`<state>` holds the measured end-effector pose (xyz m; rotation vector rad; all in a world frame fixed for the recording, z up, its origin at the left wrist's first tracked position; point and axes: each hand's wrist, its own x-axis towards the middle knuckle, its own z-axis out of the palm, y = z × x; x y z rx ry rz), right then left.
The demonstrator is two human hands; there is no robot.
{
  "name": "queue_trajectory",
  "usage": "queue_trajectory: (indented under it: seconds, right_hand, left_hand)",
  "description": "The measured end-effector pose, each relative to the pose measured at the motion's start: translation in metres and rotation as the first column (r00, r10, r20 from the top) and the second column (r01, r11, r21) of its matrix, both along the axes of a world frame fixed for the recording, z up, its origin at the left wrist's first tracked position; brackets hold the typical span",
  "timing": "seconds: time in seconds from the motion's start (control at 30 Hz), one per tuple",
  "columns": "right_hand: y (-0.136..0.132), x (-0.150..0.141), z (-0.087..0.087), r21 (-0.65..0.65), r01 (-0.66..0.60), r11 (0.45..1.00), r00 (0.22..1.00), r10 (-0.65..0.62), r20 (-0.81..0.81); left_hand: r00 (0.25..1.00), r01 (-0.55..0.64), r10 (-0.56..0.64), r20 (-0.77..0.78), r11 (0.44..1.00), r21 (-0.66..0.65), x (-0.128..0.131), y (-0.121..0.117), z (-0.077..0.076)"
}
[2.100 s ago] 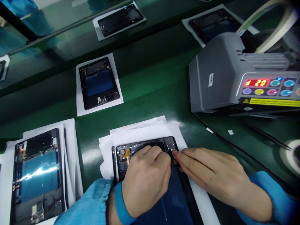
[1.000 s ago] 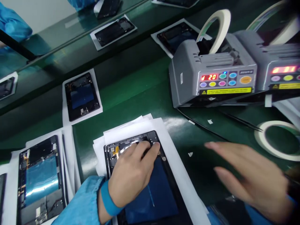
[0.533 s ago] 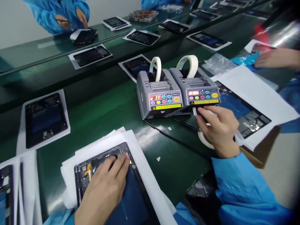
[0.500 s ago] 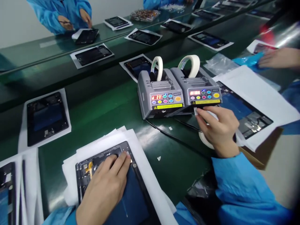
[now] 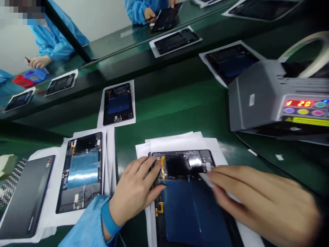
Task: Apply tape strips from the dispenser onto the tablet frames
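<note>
An opened tablet (image 5: 190,206) lies in front of me on a stack of white paper sheets (image 5: 180,140). It shows a dark blue battery, black film and orange flex strips. My left hand (image 5: 136,190) rests on the tablet's upper left edge, its fingers spread and holding nothing. Over the tablet's right side, my right hand (image 5: 254,195) pinches a short strip of white tape (image 5: 206,179) between thumb and fingers. The strip hangs just above or on the battery's upper right; I cannot tell if it touches. A small white tape piece (image 5: 208,166) sits near the upper right corner.
To the left are another opened tablet (image 5: 83,171) and a closed grey one (image 5: 27,195). A grey tape dispenser (image 5: 254,99) stands at the right, its cable (image 5: 257,154) crossing the bench. Beyond, several tablets lie on paper, and co-workers in blue sleeves (image 5: 135,12) handle parts.
My right hand pulled the tape strip from the second dispenser and brought it back left over the tablet. My left hand shifted from the tablet's upper right to its left edge. The view turned left.
</note>
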<state>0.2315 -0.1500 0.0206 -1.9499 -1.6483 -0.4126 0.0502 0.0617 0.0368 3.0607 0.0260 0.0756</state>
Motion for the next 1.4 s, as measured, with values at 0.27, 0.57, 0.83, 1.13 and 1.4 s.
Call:
queue_trajectory:
  seconds: [0.27, 0.57, 0.83, 1.13, 1.4]
  right_hand:
    - [0.101, -0.014, -0.02, -0.077, -0.128, 0.989, 0.992, 0.129, 0.014]
    - [0.092, -0.018, -0.019, -0.129, -0.151, 0.98, 0.988, 0.153, 0.002]
    - [0.093, -0.019, -0.02, -0.124, -0.161, 0.979, 0.987, 0.162, -0.001]
    - [0.095, -0.021, -0.021, -0.158, -0.167, 0.973, 0.984, 0.175, 0.037]
    - [0.094, -0.02, -0.021, -0.165, -0.155, 0.974, 0.985, 0.166, 0.055]
  left_hand:
    - [0.998, -0.052, 0.055, 0.023, 0.995, -0.09, -0.005, -0.002, -0.024]
    - [0.998, -0.051, 0.054, 0.02, 0.991, -0.122, -0.007, -0.002, -0.026]
    - [0.997, -0.068, 0.07, 0.019, 0.991, -0.115, -0.006, -0.005, -0.025]
    - [0.995, -0.073, 0.078, 0.057, 0.993, -0.09, -0.007, -0.005, -0.027]
    - [0.996, -0.078, 0.081, 0.034, 0.993, -0.089, -0.008, -0.005, -0.025]
